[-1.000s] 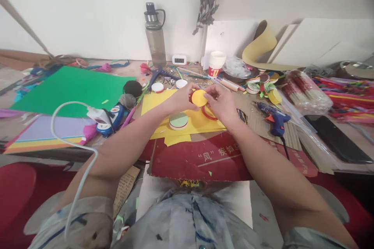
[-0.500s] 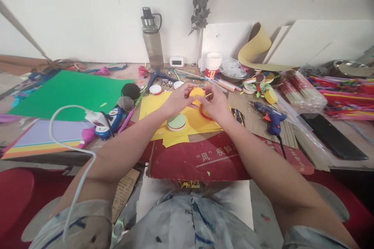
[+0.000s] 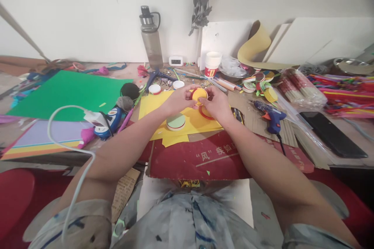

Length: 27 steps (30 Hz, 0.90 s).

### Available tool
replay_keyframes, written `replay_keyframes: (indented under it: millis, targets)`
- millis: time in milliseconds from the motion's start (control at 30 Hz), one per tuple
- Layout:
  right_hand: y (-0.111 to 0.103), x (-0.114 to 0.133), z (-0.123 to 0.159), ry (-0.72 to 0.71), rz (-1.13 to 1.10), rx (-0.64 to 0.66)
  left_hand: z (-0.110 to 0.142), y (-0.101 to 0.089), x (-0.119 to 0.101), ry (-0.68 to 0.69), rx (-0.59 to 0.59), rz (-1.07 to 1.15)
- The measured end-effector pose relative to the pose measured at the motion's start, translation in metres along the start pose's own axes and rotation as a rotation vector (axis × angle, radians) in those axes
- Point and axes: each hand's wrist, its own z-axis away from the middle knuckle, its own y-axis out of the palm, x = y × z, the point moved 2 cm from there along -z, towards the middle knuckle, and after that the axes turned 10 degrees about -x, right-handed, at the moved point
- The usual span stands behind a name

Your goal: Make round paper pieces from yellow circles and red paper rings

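Note:
Between my two hands is a small round yellow disc with a red rim (image 3: 200,95), raised above the yellow sheets (image 3: 154,112). My left hand (image 3: 181,99) grips its left edge, fingers curled behind it. My right hand (image 3: 216,103) pinches the right edge, its thumb on the yellow face. Under my right hand a red ring (image 3: 206,115) lies on the yellow paper, partly covered by the hand. A round piece with a pale green top (image 3: 175,121) rests on the sheets, nearer to me. Two white round caps (image 3: 154,89) sit beyond my left hand.
A blue hot glue gun (image 3: 273,118) and a black phone (image 3: 333,134) lie on the right. At the back stand a grey bottle (image 3: 152,44) and paper cups (image 3: 212,64). A white cable (image 3: 87,163) crosses my left forearm. Green paper (image 3: 67,93) covers the left side.
The yellow disc has shifted slightly right and tilted, so more of its red left edge shows. Both hands still hold it, with the right thumb slightly moved.

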Motion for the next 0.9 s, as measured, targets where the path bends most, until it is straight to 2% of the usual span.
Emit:
replay_keyframes:
  millis: [167, 267, 367, 433, 467, 500, 533, 600, 700, 800, 900]
  targets:
    - [0.000, -0.002, -0.002, -0.031, 0.006, 0.012, 0.005, 0.002, -0.005, -0.050, 0.004, 0.046]
    - [0.001, -0.005, -0.003, -0.018, -0.021, 0.027, 0.006, -0.003, -0.010, -0.053, 0.040, -0.039]
    - [0.002, -0.007, -0.003, 0.008, -0.027, 0.040, 0.001, -0.021, -0.017, -0.034, -0.011, -0.305]
    - [0.004, -0.009, -0.002, 0.043, 0.001, 0.081, -0.004, -0.041, -0.024, 0.036, -0.163, -0.583]
    - [0.005, -0.011, -0.002, 0.063, 0.014, 0.116, -0.006, -0.051, -0.027, 0.074, -0.210, -0.752]
    - [0.007, -0.012, -0.001, 0.076, 0.026, 0.153, -0.008, -0.060, -0.030, 0.083, -0.206, -0.908]
    - [0.008, -0.013, 0.000, 0.071, 0.039, 0.183, -0.010, -0.068, -0.030, 0.057, -0.165, -1.042]
    - [0.011, -0.014, 0.002, 0.011, 0.076, 0.201, -0.011, -0.078, -0.029, -0.016, -0.003, -1.225]
    - [0.012, -0.014, 0.004, -0.117, 0.164, 0.165, -0.011, -0.083, -0.025, -0.070, 0.137, -1.345]
    - [0.011, -0.014, 0.004, -0.177, 0.241, 0.124, -0.011, -0.082, -0.021, -0.065, 0.171, -1.366]
    - [0.010, -0.012, 0.005, -0.174, 0.257, 0.097, -0.011, -0.082, -0.019, -0.069, 0.142, -1.321]
